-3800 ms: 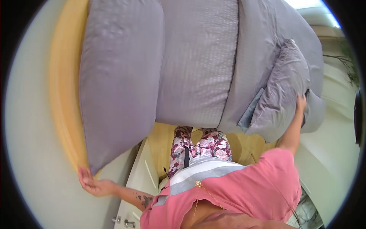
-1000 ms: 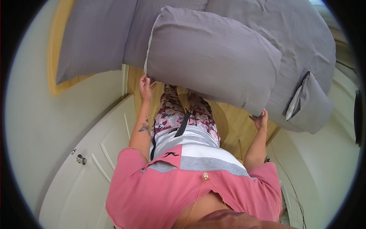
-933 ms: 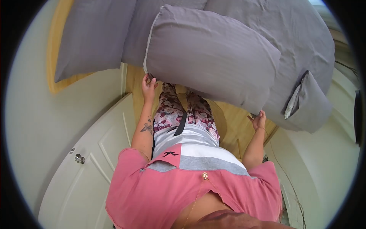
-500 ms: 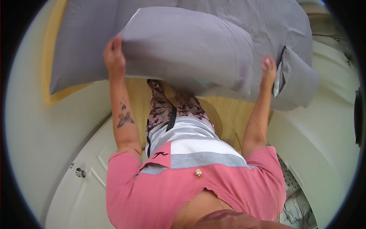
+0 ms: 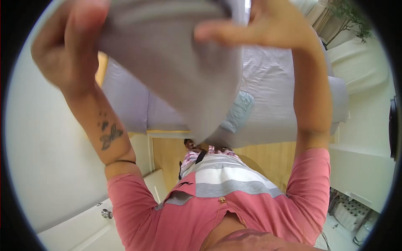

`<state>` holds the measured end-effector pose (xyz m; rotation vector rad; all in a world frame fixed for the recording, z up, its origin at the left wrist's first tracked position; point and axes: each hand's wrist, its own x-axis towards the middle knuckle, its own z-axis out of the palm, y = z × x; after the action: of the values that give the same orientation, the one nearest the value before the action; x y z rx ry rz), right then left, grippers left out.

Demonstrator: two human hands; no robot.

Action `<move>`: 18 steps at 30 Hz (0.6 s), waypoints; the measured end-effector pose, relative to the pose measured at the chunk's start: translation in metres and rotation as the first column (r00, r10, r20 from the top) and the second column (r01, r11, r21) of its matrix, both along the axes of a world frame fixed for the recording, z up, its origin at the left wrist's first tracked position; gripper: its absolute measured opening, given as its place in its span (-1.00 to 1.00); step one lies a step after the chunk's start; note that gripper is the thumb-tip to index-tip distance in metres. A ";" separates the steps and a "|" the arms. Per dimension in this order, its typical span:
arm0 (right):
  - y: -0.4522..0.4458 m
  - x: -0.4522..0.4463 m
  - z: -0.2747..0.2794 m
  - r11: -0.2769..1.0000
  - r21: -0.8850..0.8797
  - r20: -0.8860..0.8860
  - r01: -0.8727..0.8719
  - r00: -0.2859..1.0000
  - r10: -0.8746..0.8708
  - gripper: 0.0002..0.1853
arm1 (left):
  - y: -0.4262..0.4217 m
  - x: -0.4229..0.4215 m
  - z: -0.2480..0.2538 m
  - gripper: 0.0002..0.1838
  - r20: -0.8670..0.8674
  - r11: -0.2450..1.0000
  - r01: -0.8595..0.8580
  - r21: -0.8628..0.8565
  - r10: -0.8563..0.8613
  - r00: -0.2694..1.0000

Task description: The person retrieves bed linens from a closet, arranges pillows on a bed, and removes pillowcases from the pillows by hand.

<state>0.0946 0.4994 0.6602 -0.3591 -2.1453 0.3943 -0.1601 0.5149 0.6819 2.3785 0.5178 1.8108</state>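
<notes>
Grey and probably soft, light and floppy, the pillow [image 5: 176,71] hangs at upper centre, best held by its corners. Our left hand [image 5: 71,52] curls closed on its edge; our right hand [image 5: 278,27] is half open, its hold too blurred to tell.

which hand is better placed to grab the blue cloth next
Probably the right hand: it looks nearer the blue cloth than the left hand, though both seem busy with the grey fabric.

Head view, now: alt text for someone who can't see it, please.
Left hand holds a blurred grey cloth close to the camera, right hand against it. Beyond is a grey-covered bed with a pale blue cloth on it.
</notes>
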 end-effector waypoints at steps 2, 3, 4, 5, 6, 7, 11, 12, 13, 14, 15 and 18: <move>-0.024 -0.001 -0.022 0.939 0.204 0.396 0.278 0.853 -0.339 -0.74 | -0.024 -0.016 -0.019 -0.48 -0.065 0.994 0.007 0.107 0.000 0.998; -0.028 0.004 -0.044 0.948 0.034 0.518 0.318 0.805 -0.289 -0.76 | -0.035 -0.027 -0.028 -0.55 -0.148 0.995 0.103 -0.013 -0.104 0.983; -0.033 0.014 -0.067 0.920 -0.131 0.626 0.368 0.751 -0.211 -0.76 | -0.046 -0.039 -0.037 -0.62 -0.214 0.972 0.188 -0.143 -0.215 0.953; -0.042 0.026 -0.085 0.852 -0.175 0.801 0.494 0.574 -0.168 -0.76 | -0.055 -0.051 -0.050 -0.62 -0.340 0.974 0.113 -0.199 -0.177 0.924; -0.050 0.045 -0.113 0.854 -0.146 0.779 0.499 0.590 -0.211 -0.79 | -0.062 -0.064 -0.061 -0.62 -0.458 0.971 0.032 -0.239 -0.142 0.877; -0.054 0.069 -0.145 0.866 -0.029 0.796 0.500 0.535 -0.282 -0.87 | -0.070 -0.078 -0.072 -0.63 -0.467 0.952 -0.004 -0.305 -0.146 0.872; -0.085 0.083 -0.126 0.844 -0.144 0.711 0.517 0.647 -0.276 -0.86 | -0.098 -0.116 -0.061 -0.65 -0.588 0.794 -0.056 -0.605 -0.398 0.705; -0.095 0.078 -0.116 0.848 -0.161 0.662 0.505 0.692 -0.287 -0.81 | -0.104 -0.117 -0.052 -0.65 -0.585 0.785 -0.067 -0.616 -0.398 0.706; -0.102 0.070 -0.109 0.853 -0.165 0.664 0.494 0.695 -0.274 -0.81 | -0.109 -0.114 -0.040 -0.69 -0.601 0.755 -0.179 -0.631 -0.331 0.727; -0.105 0.064 -0.103 0.875 -0.126 0.657 0.467 0.700 -0.279 -0.82 | -0.112 -0.106 -0.031 -0.68 -0.619 0.710 -0.287 -0.643 -0.262 0.740; -0.108 0.058 -0.097 0.895 -0.084 0.649 0.437 0.706 -0.284 -0.84 | -0.114 -0.088 -0.028 -0.68 -0.695 0.807 -0.348 -0.477 -0.104 0.712; -0.113 0.042 -0.075 0.870 -0.144 0.796 0.471 0.578 -0.181 -0.82 | -0.114 -0.061 -0.044 -0.56 -0.803 0.848 -0.397 -0.352 -0.056 0.594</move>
<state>0.1368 0.3859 0.5849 -1.3342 -2.7383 0.4431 -0.2214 0.4013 0.6381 2.6409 1.1760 0.3720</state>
